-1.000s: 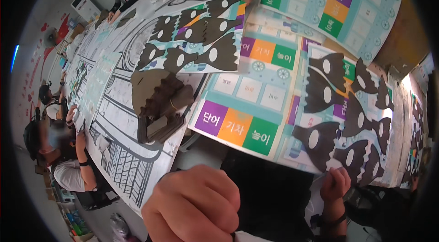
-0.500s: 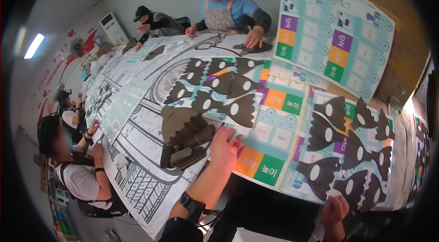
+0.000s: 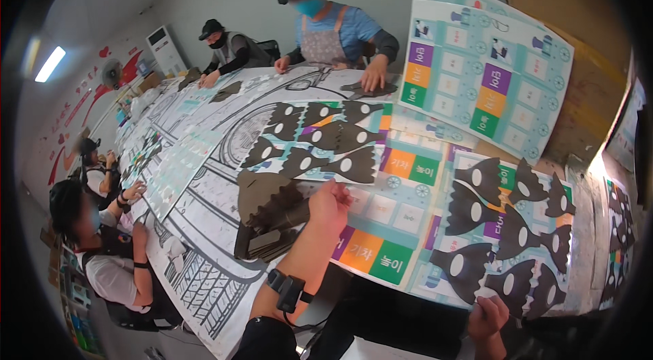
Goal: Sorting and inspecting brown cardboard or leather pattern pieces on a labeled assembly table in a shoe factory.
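Note:
My left hand (image 3: pixel 331 207) rests on a printed train-pattern sheet (image 3: pixel 377 241), its fingers loosely bent and seemingly empty. Its fingertips meet the lower edge of another sheet carrying rows of dark, wavy-ended cutouts with white ovals (image 3: pixel 316 135). Beside that wrist sits a pile of dark brown cutout pieces (image 3: pixel 269 210), stacked in bundles. My right hand (image 3: pixel 488 317) is closed in a pinch at the near edge of a right-hand sheet covered with similar dark cutouts (image 3: pixel 520 231). What lies between those fingers is hidden.
Large printed sheets (image 3: pixel 486 74) lean against a cardboard box (image 3: pixel 575 26) at the far right. A white table cover with black line drawings (image 3: pixel 211 261) stretches left. Across the table, a person in an apron (image 3: pixel 333 33) touches a dark piece; other people sit along the left.
The view has shifted slightly. My left hand stays by the cutout sheet, its fingers more bent than before. My right hand keeps its pinch at the right sheet's near edge.

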### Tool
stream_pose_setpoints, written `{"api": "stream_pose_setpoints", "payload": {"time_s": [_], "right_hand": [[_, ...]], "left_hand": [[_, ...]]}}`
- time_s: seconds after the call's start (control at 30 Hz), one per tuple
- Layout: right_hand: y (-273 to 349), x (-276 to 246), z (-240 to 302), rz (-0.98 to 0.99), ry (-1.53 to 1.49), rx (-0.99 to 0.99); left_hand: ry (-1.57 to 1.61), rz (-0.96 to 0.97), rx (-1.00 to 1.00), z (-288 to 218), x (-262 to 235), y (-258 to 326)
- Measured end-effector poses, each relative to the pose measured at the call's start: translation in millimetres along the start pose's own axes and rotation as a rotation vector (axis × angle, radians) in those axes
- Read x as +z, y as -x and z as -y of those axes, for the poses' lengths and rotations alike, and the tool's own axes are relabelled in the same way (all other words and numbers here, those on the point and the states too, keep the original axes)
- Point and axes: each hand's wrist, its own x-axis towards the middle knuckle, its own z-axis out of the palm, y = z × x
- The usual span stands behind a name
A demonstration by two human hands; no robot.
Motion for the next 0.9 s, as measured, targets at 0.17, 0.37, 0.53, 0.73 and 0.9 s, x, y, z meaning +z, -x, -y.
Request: {"api": "stream_pose_setpoints", "payload": {"time_s": [0.17, 0.37, 0.53, 0.73, 0.9], "right_hand": [[-3, -1, -10, 0.006, 0.020, -0.012], [-7, -3, -23, 0.027, 0.045, -0.040], [-12, -6, -36, 0.069, 0.037, -0.052], [-9, -8, -32, 0.039, 0.050, -0.066], [-9, -10, -32, 0.022, 0.026, -0.051]], "left_hand": [[-0.186, -0.059, 0.037, -1, 9, -35], [-0.382, -0.010, 0.059, 20, 14, -18], [-0.411, -0.038, 0.104, 35, 11, 20], [-0.338, 0.031, 0.007, 27, 9, -12], [-0.401, -0.055, 0.069, 20, 27, -25]]}}
